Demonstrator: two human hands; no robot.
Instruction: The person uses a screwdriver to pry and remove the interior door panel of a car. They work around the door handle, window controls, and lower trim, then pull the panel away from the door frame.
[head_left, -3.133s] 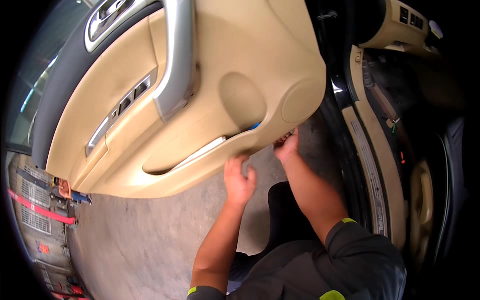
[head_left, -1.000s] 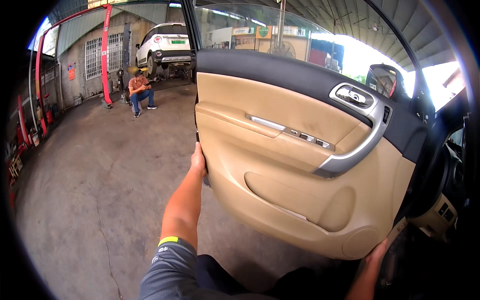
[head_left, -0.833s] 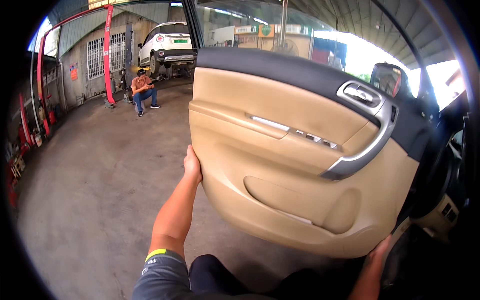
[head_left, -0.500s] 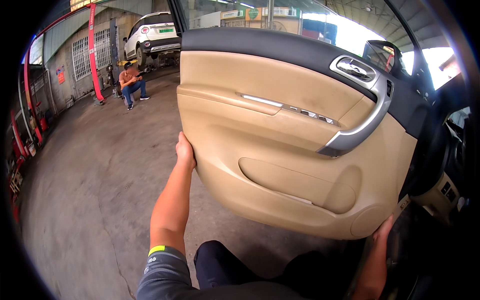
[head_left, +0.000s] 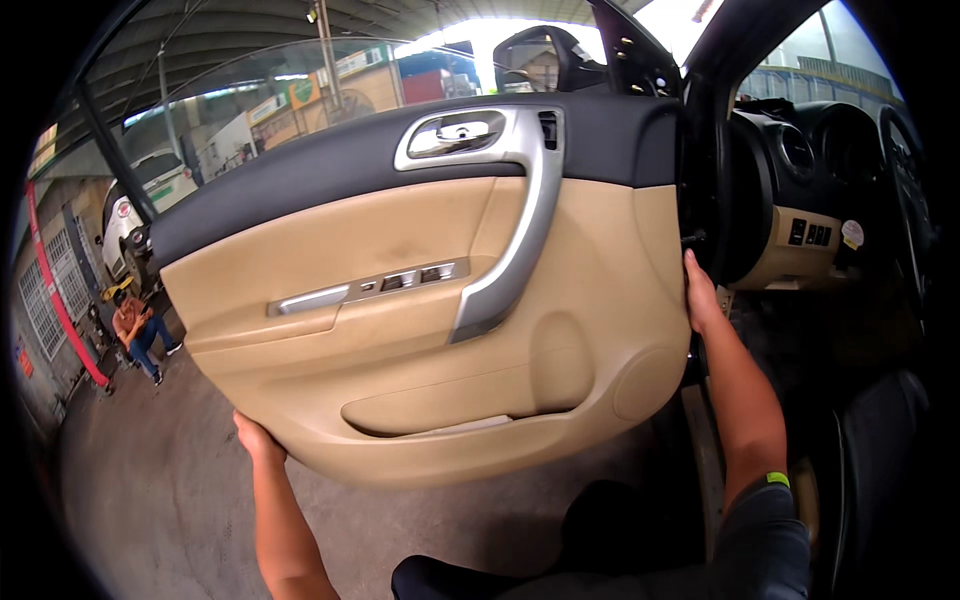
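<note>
A beige and black car door panel [head_left: 410, 390] fills the middle, with a silver pull handle [head_left: 510, 260], a chrome inner door handle [head_left: 456, 134] and a window switch strip [head_left: 400, 280]. My left hand [head_left: 259, 440] grips its lower left edge, the fingers partly hidden behind it. At the front edge, on the right, my right hand [head_left: 701, 295] holds the panel with its fingers mostly out of sight. Whether the panel is fastened to the door behind it cannot be told.
Window glass [head_left: 260, 110] and a side mirror [head_left: 535, 65] rise above the panel. Right of it are the dashboard [head_left: 800, 225] and steering wheel [head_left: 900, 165]. A person [head_left: 142, 330] sits at the far left near a white car [head_left: 125, 235] and a red post [head_left: 60, 280].
The view has swung right. My left hand has gone from the panel's left edge down to its lower left edge. My right hand has risen from the lower right corner along the front edge.
</note>
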